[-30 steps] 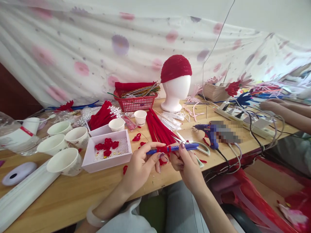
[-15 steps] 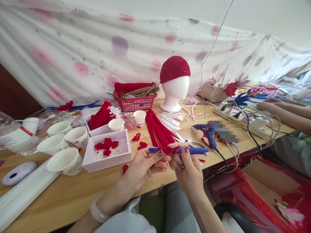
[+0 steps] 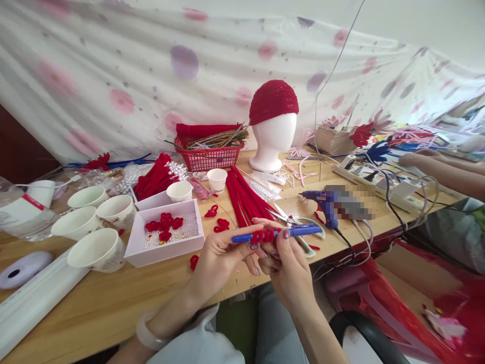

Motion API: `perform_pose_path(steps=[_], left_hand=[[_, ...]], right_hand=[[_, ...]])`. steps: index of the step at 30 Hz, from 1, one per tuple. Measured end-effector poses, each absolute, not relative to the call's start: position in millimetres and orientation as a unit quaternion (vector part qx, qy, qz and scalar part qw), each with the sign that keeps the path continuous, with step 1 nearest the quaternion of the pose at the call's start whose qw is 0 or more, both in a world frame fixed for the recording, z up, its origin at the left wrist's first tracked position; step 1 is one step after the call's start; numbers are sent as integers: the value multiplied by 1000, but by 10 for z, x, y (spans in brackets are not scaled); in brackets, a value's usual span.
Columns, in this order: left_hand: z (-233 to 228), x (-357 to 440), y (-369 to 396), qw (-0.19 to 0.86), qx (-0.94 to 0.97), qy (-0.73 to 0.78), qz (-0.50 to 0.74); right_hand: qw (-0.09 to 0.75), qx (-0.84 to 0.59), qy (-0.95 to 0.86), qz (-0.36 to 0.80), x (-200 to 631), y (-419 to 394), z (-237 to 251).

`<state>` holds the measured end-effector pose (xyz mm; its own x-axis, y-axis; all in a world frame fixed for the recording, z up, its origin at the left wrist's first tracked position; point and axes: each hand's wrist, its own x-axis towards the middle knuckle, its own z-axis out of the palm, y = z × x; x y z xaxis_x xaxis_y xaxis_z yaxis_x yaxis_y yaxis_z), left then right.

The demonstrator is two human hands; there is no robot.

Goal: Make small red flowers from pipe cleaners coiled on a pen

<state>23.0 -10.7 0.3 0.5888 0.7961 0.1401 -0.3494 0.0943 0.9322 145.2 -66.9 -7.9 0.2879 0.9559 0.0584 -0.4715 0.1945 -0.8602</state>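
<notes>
1. Your left hand pinches the left end of the blue pen; thumb on top, fingers curled under.
2. Your right hand grips the same pen near its middle, fingertips on the red pipe cleaner coiled around the barrel. Pen lies level, just above the near table edge, centre of scene.
3. Just behind the pen: scissors, flat on the table, handles to the right.
4. Right of that: blue glue gun, nozzle pointing left, cable running off the near-right edge.
5. Left of your hands: white box holding red pieces on small beads. Further left, a cluster of white paper cups.
6. Behind the hands: bundle of red pipe cleaners, fanned towards the far side.
7. Farther: red basket with mixed stems, and to its right a white foam head wearing a red cap.
8. Far right: another person's forearm resting on the table, hand mostly out of view.
</notes>
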Motion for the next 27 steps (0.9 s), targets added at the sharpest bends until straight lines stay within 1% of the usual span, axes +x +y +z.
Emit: perform_pose_path(steps=[6, 12, 14, 17, 20, 27], left_hand=[[30, 221, -113, 675, 596, 208, 382], [-6, 207, -110, 656, 617, 224, 373], [-15, 204, -117, 661, 612, 230, 369], [-7, 198, -129, 682, 603, 220, 351], [24, 203, -131, 687, 594, 208, 361], [64, 267, -133, 667, 575, 234, 412]], right_hand=[[674, -383, -362, 517, 1445, -684, -103], [624, -425, -421, 502, 1545, -713, -180], [630, -431, -413, 497, 1570, -725, -189], [665, -428, -385, 476, 1567, -734, -174], [689, -413, -375, 463, 1529, -730, -140], [689, -386, -384, 478, 1420, -731, -138]])
